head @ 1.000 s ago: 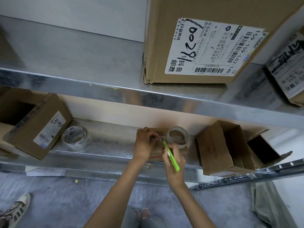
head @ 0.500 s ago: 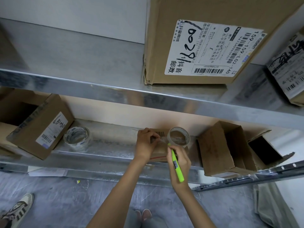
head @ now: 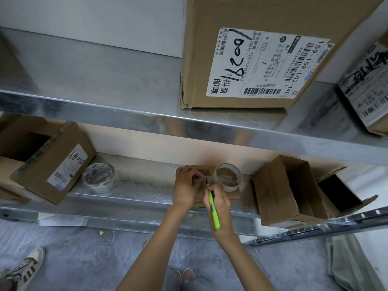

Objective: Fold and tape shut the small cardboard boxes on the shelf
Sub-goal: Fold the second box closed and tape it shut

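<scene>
left hand [head: 186, 183] presses small box [head: 218, 198]; right hand [head: 218, 203] grips green cutter [head: 212, 208]; tape roll [head: 227, 177] atop box

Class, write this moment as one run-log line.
left hand: holds small box | right hand: grips green tool at box | tape roll: on box

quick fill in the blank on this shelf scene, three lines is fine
1. The right hand grips a slim ____ tool.
2. The left hand rests on the small box, on which a roll of ____ sits.
3. A second roll lies on the lower shelf, to the ____ of both hands.

Missing words: green; tape; left
</scene>
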`<state>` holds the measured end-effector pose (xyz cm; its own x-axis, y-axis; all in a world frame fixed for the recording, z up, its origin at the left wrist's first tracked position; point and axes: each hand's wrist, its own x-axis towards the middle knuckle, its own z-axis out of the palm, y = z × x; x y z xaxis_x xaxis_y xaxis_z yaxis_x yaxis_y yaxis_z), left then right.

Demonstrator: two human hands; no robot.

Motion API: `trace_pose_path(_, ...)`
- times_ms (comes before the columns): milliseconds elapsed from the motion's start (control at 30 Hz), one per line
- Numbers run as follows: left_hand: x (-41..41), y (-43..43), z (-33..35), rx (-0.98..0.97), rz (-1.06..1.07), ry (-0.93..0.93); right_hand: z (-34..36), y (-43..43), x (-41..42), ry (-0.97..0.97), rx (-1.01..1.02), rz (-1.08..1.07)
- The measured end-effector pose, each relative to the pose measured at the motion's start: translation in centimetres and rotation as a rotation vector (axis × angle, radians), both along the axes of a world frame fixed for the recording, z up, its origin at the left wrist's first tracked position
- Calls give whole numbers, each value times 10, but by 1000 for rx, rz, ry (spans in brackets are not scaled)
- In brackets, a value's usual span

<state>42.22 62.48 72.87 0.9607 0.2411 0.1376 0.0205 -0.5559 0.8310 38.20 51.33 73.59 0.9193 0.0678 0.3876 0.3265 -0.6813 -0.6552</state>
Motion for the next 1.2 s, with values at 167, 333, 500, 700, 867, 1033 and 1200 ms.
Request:
trace_pose_path(167,-4,-4,0,62,1,18,0,1,4,-4,-43,6)
trace_pose_path(333,-8,-8,1,59,27,19,4,-3,4,27,26,15)
trace_pose_path(500,-7,-10,1,50,49,56,11,-10,6,122,122,29)
trace_pose_path(700,-9,-12,0,111,65,38,17,-8,10,191,175,30)
trace_pose_path(867,-10,-15,2,117,82,39,21,-15,13,247,162,70)
trace_pose_path(1033,-12,-18,0,131,99,41,23,-7,12,238,164,20)
trace_pose_path(1200,-10,-18,-3,120,114,65,25,-12,11,258,177,48)
